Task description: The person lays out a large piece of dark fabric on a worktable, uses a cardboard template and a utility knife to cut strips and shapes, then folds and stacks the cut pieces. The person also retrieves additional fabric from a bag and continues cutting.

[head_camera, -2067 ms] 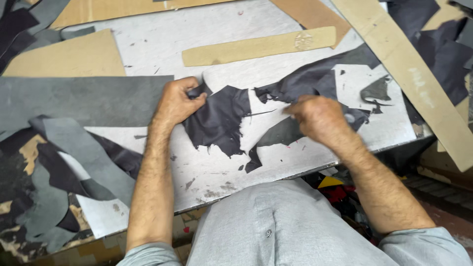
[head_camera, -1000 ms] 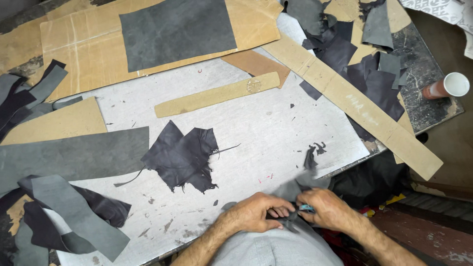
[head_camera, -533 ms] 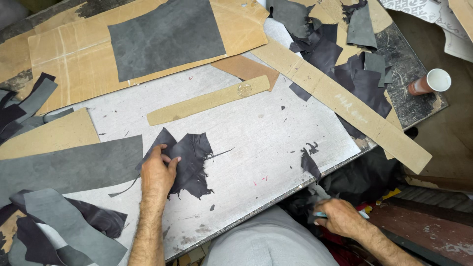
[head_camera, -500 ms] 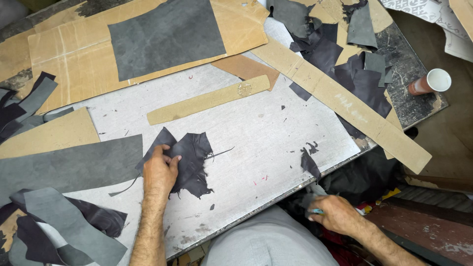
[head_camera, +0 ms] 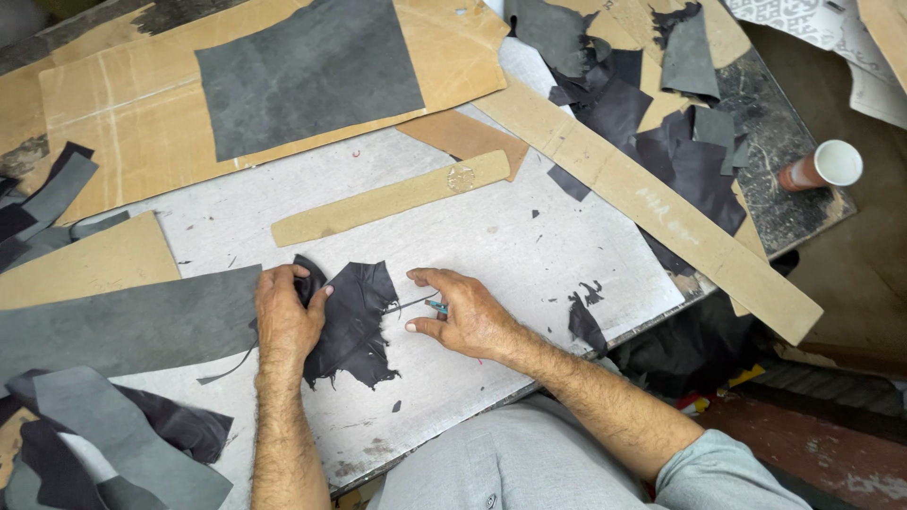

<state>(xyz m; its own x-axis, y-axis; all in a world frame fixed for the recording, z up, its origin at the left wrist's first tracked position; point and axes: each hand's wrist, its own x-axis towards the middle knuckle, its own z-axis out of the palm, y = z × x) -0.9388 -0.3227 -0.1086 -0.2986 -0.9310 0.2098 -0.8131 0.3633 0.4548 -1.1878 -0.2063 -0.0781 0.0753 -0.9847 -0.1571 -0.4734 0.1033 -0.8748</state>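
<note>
Workbench: a scuffed white cutting board (head_camera: 491, 246) fills the middle of your view, ringed by cardboard patterns and leather offcuts. At 11 o'clock a large grey leather sheet (head_camera: 312, 76) lies on a brown cardboard panel (head_camera: 453, 47). A long cardboard strip (head_camera: 652, 208) runs from 12 toward 4 o'clock. A shorter tan pattern strip (head_camera: 392, 198) lies just above centre. At 2 o'clock a paper cup (head_camera: 822, 168) lies tipped on the dark side table.

Work piece: the ragged dark leather scrap (head_camera: 354, 321) sits left of centre on the board. Your left hand (head_camera: 283, 316) lies flat on its 9 o'clock edge, fingers spread, pinning it, not gripping.

Change: half a second ago your right hand was off the board edge at 5 o'clock. It is now on the board at the scrap's 3 o'clock side. Your right hand (head_camera: 468, 316) is closed around a small teal-handled knife (head_camera: 436, 306); the blade tip cannot be made out.

Judgement: scrap pinned, tool brought to its edge; a cut looks set up.
</note>
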